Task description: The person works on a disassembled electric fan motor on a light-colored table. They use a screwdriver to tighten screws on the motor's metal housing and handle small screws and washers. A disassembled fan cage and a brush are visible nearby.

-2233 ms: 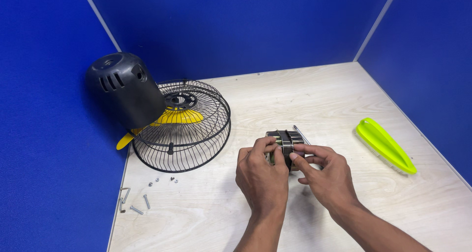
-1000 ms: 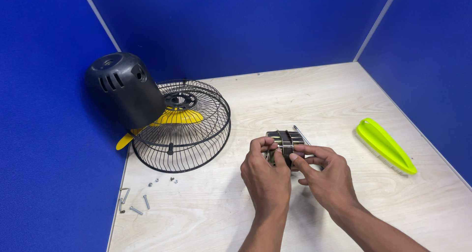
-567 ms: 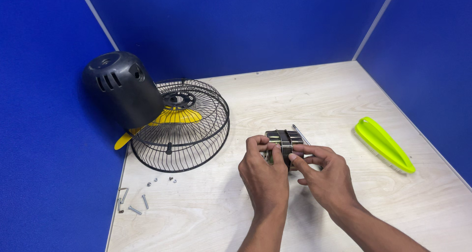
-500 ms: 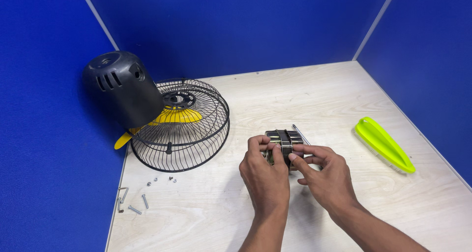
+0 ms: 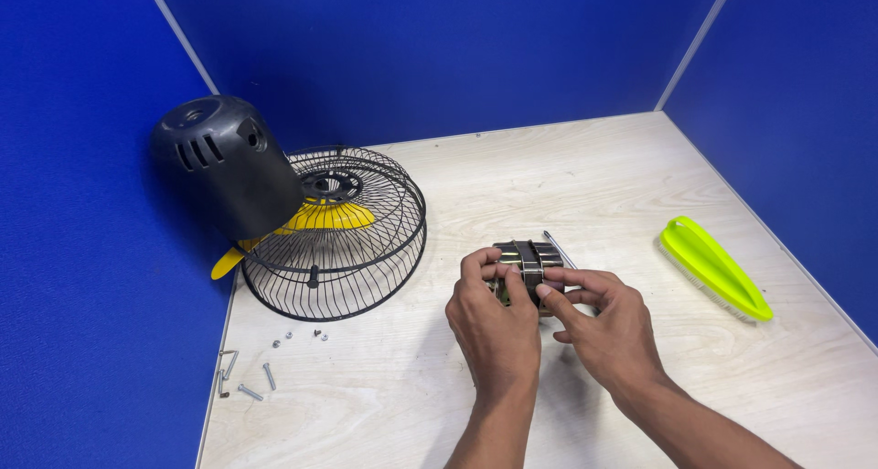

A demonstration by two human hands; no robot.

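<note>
Broadly, you work at a pale wooden table (image 5: 567, 167) boxed in by blue partition walls (image 5: 430, 48). At far left a black wire fan guard (image 5: 343, 250) lies dish-up with a yellow blade (image 5: 320, 218) inside it, and a black motor cover (image 5: 224, 163) leans against its rim. A lime-green brush (image 5: 713, 268) lies well apart to your right.

Centre front sits the fan motor (image 5: 526, 263), directly ahead of both hands and touching each. Its long axis runs left to right across your view, and a thin shaft (image 5: 560, 248) projects rearward to the right. Your left hand (image 5: 494, 323) is marginally nearer, with fingers curled over the top and near face; your right hand (image 5: 608, 327) pinches the right end between thumb and forefinger. Neither palm is spread wide.

The motor reads as a banded metal drum, dull silver with darker bands.

Loose screws (image 5: 251, 382) lie near the left table edge.
</note>
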